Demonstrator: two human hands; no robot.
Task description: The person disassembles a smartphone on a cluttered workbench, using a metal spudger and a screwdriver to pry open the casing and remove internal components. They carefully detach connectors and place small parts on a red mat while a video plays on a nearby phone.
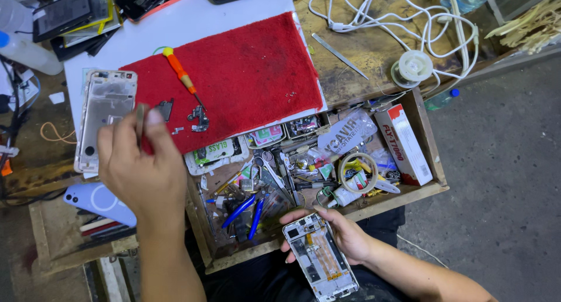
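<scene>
Head view: your hands work over a cluttered repair bench.
Your left hand [140,167] pinches thin metal tweezers [140,119] beside the silver phone frame [105,118]; the open wooden drawer [432,188] holds blue-handled pliers [242,211], tape and small parts; your right hand [345,235] cradles an opened white phone [318,264].

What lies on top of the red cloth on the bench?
On the red cloth lie an orange-handled screwdriver and small dark metal parts. The left hand, pinching a thin tool, covers the cloth's lower left corner, so anything there is hidden.
</scene>
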